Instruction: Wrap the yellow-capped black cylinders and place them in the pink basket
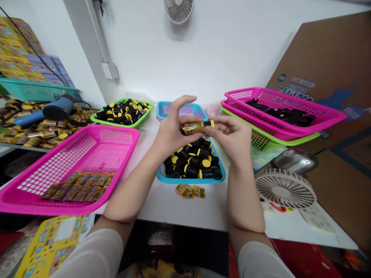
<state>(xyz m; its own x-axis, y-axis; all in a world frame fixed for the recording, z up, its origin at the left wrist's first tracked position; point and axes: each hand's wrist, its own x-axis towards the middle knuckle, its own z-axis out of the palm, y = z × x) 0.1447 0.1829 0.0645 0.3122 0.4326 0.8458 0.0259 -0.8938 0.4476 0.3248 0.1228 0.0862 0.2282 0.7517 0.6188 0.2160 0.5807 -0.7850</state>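
Both my hands meet above a blue basket [162, 175] full of small black cylinders with yellow caps. My left hand [171, 129] and my right hand [232, 135] pinch the two ends of one such cylinder [198, 126], which has a yellow printed sleeve around it and a black and yellow end toward the right. Two loose yellow sleeves [189, 191] lie on the white table just in front of the basket.
A large pink basket [116, 135] at the left holds a row of wrapped pieces. A green basket [123, 112] of black and yellow cylinders and another blue basket [165, 108] stand behind. Stacked pink and green baskets [319, 112] and a small white fan [285, 189] are at the right.
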